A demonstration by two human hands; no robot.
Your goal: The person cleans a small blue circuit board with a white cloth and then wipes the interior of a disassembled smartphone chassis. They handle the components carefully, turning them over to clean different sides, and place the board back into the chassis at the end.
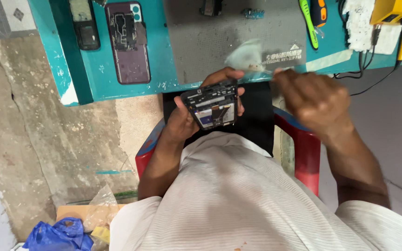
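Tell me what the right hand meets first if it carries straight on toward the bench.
Probably the clear plastic film it already pinches, then the grey mat beneath; the right hand is blurred, so depth is uncertain.

phones 3: one held [211, 106], two on bench [127, 42] [84, 23] | hands 2 | screwdrivers 2 [313, 18]
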